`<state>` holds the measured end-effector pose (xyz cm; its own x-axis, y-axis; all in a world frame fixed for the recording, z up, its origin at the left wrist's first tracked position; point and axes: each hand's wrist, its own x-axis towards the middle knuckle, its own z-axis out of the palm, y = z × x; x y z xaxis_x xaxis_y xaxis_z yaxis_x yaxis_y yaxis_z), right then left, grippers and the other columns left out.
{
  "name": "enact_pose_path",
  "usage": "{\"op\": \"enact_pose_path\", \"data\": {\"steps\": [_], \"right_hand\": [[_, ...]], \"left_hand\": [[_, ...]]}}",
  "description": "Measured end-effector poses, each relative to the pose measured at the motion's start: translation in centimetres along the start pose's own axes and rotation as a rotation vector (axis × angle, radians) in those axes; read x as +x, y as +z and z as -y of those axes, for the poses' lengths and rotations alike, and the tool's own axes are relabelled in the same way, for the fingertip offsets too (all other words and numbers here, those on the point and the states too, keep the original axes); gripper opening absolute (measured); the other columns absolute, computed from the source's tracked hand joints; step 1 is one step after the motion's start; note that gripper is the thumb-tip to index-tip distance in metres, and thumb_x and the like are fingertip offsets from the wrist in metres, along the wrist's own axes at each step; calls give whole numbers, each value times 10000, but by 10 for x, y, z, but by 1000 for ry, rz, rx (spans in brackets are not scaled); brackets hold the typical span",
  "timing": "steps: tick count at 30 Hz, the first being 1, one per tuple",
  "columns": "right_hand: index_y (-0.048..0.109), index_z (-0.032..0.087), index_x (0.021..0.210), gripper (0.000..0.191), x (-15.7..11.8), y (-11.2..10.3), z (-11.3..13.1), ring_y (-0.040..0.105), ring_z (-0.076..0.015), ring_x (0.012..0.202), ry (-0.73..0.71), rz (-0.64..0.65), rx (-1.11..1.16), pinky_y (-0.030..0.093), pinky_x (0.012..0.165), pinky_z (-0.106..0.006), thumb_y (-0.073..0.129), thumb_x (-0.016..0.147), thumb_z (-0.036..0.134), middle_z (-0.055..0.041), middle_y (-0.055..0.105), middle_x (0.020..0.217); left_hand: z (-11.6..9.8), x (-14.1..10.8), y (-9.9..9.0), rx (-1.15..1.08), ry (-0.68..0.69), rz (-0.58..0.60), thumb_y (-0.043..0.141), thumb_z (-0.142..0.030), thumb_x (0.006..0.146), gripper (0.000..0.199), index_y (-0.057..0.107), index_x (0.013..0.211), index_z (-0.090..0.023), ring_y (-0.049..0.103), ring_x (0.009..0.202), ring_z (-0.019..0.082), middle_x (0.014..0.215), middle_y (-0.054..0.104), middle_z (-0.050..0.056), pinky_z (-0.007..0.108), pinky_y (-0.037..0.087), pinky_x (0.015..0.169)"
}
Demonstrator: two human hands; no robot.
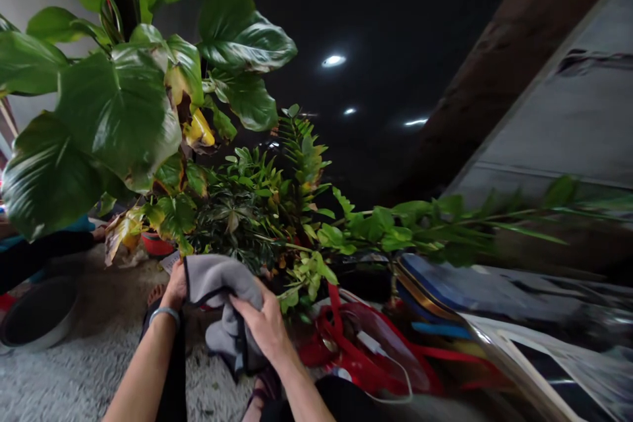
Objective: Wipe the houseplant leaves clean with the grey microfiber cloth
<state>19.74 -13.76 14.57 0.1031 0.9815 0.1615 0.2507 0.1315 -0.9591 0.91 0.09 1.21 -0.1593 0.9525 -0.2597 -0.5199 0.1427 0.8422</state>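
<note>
A grey cloth [220,280] with dark edging hangs bunched between my two hands, just in front of the plants. My left hand [174,287], with a band on the wrist, grips the cloth at its upper left edge. On the right side, my right hand [264,320] pinches a fold, thumb on top and the other fingers partly hidden. The cloth's lower part droops over my feet. Large broad green leaves [116,105], a few with yellow and brown patches, rise at the upper left. Smaller leafy plants [247,188] stand right behind the cloth.
A red-trimmed clear bag [376,343] with a white cable lies at right, near a blurred pile with a blue case [440,283]. At left are a grey basin [42,316] and another person's dark-clothed leg [44,254]. A red pot [157,244] stands under the leaves.
</note>
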Motion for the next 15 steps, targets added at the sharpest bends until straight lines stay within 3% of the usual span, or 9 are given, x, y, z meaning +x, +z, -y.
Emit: {"op": "enact_pose_path", "data": {"steps": [3,5,9,12,15], "right_hand": [[751,154,1066,462,23,-14,12,736,-311,941,-68,-167,-30,570,891,-401,717,708,444,-121,800,1004],[759,167,1036,452,31,-16,4,740,-325,916,-53,-211,-96,574,878,-432,728,675,439,-127,802,968],[781,174,953,369,10,-11,-29,751,-342,874,67,-100,-135,585,828,-466,721,658,389,-121,805,887],[779,165,1005,409,-3,-20,-33,752,-337,907,104,-64,-17,588,843,-441,722,697,426,-123,809,948],[765,159,1053,478,18,-46,-21,744,-338,969,79,-303,32,580,882,-421,739,701,482,-137,803,1027]], "left_hand": [[-1,-1,4,-30,-15,5,830,-366,557,304,648,725,-189,582,588,163,667,661,14,278,476,555],[-2,-3,5,-46,-20,8,811,-367,587,290,635,740,-194,568,578,149,694,664,10,276,481,555],[-4,-5,4,-53,-29,18,797,-349,624,272,654,784,-183,569,580,133,755,695,32,260,478,560],[-4,-4,3,-45,-41,35,811,-340,618,277,668,783,-170,569,574,124,751,699,35,251,475,559],[-3,-4,4,-31,-52,47,848,-353,574,310,635,708,-172,577,563,129,662,661,5,256,482,557]]}}
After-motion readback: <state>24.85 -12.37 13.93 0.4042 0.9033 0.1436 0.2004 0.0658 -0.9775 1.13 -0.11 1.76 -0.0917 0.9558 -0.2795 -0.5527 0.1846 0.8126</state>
